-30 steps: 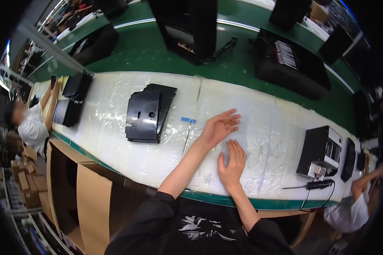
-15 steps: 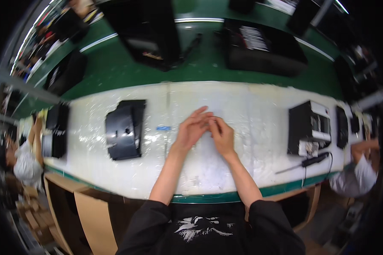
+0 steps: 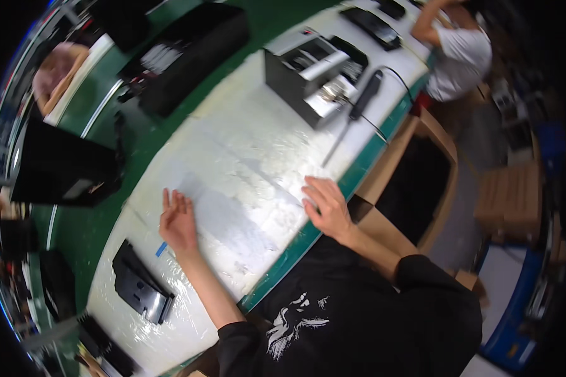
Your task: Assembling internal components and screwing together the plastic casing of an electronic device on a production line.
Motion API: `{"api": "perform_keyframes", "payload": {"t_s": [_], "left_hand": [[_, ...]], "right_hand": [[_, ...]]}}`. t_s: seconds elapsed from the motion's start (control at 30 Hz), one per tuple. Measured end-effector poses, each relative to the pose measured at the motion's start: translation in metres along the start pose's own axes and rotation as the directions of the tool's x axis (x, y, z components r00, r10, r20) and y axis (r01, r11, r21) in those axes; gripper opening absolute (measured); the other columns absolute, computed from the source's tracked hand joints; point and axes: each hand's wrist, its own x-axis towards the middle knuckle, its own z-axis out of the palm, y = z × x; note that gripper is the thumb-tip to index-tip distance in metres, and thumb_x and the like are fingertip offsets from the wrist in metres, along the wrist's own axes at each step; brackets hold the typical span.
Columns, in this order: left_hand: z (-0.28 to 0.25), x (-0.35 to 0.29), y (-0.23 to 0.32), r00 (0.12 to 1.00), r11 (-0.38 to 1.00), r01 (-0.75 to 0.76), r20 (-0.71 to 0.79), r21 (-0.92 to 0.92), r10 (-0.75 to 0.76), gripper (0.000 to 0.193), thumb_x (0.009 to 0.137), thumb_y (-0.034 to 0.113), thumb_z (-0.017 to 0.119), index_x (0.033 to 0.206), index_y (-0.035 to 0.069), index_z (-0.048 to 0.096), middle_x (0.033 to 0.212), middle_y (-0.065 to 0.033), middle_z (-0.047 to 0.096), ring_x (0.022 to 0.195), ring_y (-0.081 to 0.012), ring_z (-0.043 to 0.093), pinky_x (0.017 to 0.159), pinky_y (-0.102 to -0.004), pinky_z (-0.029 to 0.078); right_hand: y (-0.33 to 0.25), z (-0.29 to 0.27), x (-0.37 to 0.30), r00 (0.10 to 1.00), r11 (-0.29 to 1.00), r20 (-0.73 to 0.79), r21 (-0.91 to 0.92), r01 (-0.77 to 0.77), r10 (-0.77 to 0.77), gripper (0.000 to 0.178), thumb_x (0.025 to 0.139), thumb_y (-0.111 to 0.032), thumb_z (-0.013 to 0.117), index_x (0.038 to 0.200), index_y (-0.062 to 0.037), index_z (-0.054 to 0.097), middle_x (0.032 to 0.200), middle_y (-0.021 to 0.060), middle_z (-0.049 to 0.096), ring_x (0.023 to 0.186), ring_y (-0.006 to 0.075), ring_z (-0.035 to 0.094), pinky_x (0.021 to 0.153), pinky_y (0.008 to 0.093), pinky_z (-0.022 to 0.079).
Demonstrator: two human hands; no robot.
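Note:
My left hand (image 3: 178, 221) is raised over the white table (image 3: 214, 163), fingers stretched and nothing in it. Close to its wrist a small blue strip (image 3: 161, 249) lies on the tabletop. Black plastic panels (image 3: 138, 286) rest farther to the left. My right hand (image 3: 327, 206) hovers near the table's front edge, empty, its fingers loosely bent and the thumb apart. Just beyond it the thin shaft of a black corded power screwdriver (image 3: 366, 94) points back toward the hand. Beside that tool stands a black box-shaped unit (image 3: 286, 81), with a small pale packet (image 3: 334, 93) at its near end.
An open cardboard box (image 3: 383, 229) stands below the front edge on the right. Large black units (image 3: 185, 56) sit on the green surface (image 3: 188, 103) beyond the table. A person in a white shirt (image 3: 462, 60) works at the far right end.
My hands, together over the middle of the table before, have parted, the left one outward and the right one toward the screwdriver. The view has turned to the right.

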Motion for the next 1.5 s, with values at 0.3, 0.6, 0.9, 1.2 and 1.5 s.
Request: {"api": "perform_keyframes", "payload": {"t_s": [0.3,0.6,0.9,1.2,1.5], "left_hand": [[0.0,0.005,-0.011,0.999,0.983,-0.026,0.038,0.181,0.02,0.054,0.08,0.002,0.05,0.132,-0.003,0.037,0.114,-0.0155,0.054,0.105,-0.0239,0.051,0.097,-0.0362,0.038],[0.03,-0.01,-0.068,0.89,-0.054,-0.332,0.332,0.942,0.311,0.027,0.083,-0.001,0.046,0.106,0.0,0.061,0.093,-0.0088,0.062,0.086,-0.0165,0.059,0.078,-0.0271,0.047],[0.04,-0.01,-0.077,0.914,-0.14,-0.321,0.345,0.937,0.214,0.026,0.083,0.0,0.045,0.1,-0.001,0.064,0.096,-0.0118,0.064,0.085,-0.0198,0.06,0.077,-0.0292,0.047],[0.124,-0.038,-0.21,0.726,-0.063,-0.683,0.686,0.728,0.058,0.021,0.074,-0.006,0.049,0.092,-0.002,0.061,0.087,-0.0111,0.062,0.083,-0.024,0.058,0.078,-0.034,0.046],[0.229,0.024,-0.438,0.231,-0.078,-0.97,0.779,0.23,-0.583,0.061,0.076,0.026,0.067,0.124,-0.004,0.046,0.129,-0.0281,0.043,0.123,-0.0411,0.039,0.105,-0.0422,0.032]], "right_hand": [[0.043,-0.004,-0.018,0.975,0.992,-0.184,-0.003,0.123,-0.122,0.028,0.078,-0.012,0.047,0.094,-0.0013,0.068,0.105,0.013,0.066,0.103,0.0279,0.061,0.089,0.0401,0.043],[0.046,0.002,-0.024,0.966,0.989,-0.215,0.011,0.147,-0.142,0.032,0.071,-0.009,0.047,0.094,-0.0016,0.068,0.106,0.0121,0.066,0.104,0.0263,0.061,0.089,0.0376,0.044],[0.05,0.0,-0.025,0.959,0.991,-0.263,0.051,0.12,-0.103,0.035,0.064,-0.004,0.045,0.09,-0.0004,0.068,0.101,0.0125,0.067,0.1,0.025,0.063,0.087,0.0366,0.045],[0.055,0.006,-0.03,0.938,0.982,-0.346,0.172,0.083,-0.018,0.032,0.059,-0.008,0.051,0.085,0.003,0.066,0.101,0.0153,0.066,0.099,0.0276,0.063,0.088,0.0394,0.049],[0.062,-0.002,-0.048,0.857,0.984,-0.506,0.181,-0.004,0.097,0.029,0.059,0.001,0.065,0.088,0.001,0.062,0.092,0.0132,0.062,0.09,0.0305,0.061,0.086,0.0395,0.049]]}}
